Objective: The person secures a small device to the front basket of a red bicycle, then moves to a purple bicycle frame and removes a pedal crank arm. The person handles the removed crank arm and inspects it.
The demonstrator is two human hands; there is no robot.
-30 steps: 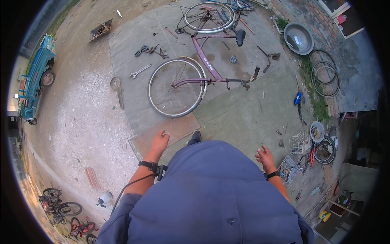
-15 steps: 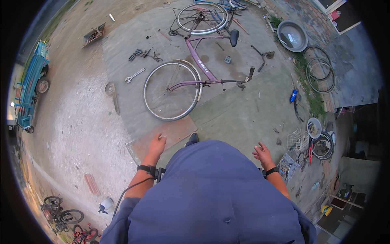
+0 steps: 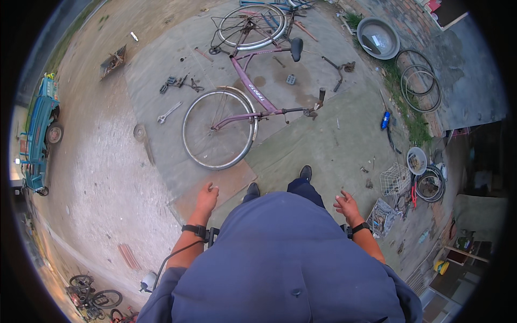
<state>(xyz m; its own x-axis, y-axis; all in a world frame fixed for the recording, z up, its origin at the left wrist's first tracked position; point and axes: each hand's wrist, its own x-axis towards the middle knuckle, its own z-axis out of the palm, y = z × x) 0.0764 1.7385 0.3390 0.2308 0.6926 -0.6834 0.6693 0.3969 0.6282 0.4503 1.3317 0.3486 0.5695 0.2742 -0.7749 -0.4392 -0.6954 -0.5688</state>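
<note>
My left hand [image 3: 207, 196] hangs over a brownish board [image 3: 229, 185] on the ground, its fingers loosely bent with nothing visible in them. On the other side of my body, my right hand [image 3: 346, 204] is held out with fingers apart, near a wire basket [image 3: 395, 180]. Neither hand touches anything that I can see. Ahead of me a purple bicycle frame [image 3: 249, 86] lies on its side on a grey-green ground sheet [image 3: 309, 142], its front wheel [image 3: 186, 125] toward me and its dark saddle [image 3: 296, 48] farther off.
An adjustable wrench [image 3: 169, 112] and several pedals [image 3: 171, 82] lie left of the bicycle. At right are a grey basin [image 3: 360, 35], loose tyres [image 3: 440, 97], a blue-handled tool [image 3: 385, 120] and a small bowl [image 3: 416, 161]. A teal cart [image 3: 36, 156] stands far left.
The view has shifted, and the bicycle now sits slightly farther left. My right shoe and trouser leg have come into view ahead of my body. Both hands keep nearly the same pose.
</note>
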